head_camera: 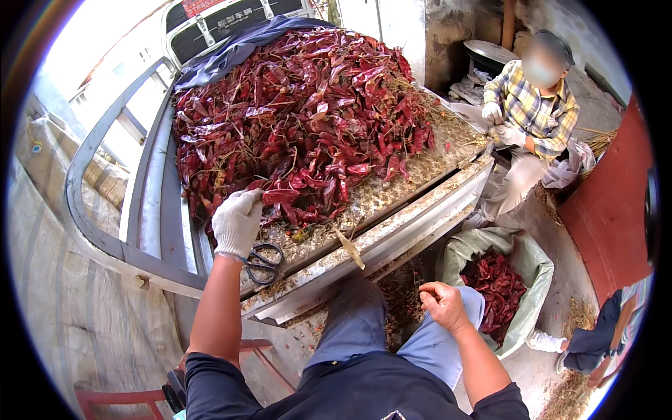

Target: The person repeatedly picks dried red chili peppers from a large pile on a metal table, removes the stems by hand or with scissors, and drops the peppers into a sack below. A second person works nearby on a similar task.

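My left hand [237, 220], in a white knitted glove, pinches the end of a dried red chili pepper [281, 196] at the near edge of a large chili heap [294, 115]. That heap lies on the metal bed of a small truck [420, 168]. Just beside the gloved wrist, black-handled scissors [264, 264] rest on the bed, their blades hard to make out. My bare right hand [445, 305] hovers over my right thigh, fingers loosely curled, thumb a little apart, with nothing visible in it. To its right stands an open woven sack [543, 273] partly filled with red chilies [496, 294].
A lowered tailgate [388, 231] with a dry husk [349, 249] borders my knees. A curved metal rail [79, 184] runs along the left. Another person [530, 105] in white gloves sits at right. A red panel [611, 210] and someone's shoe [545, 341] are farther right.
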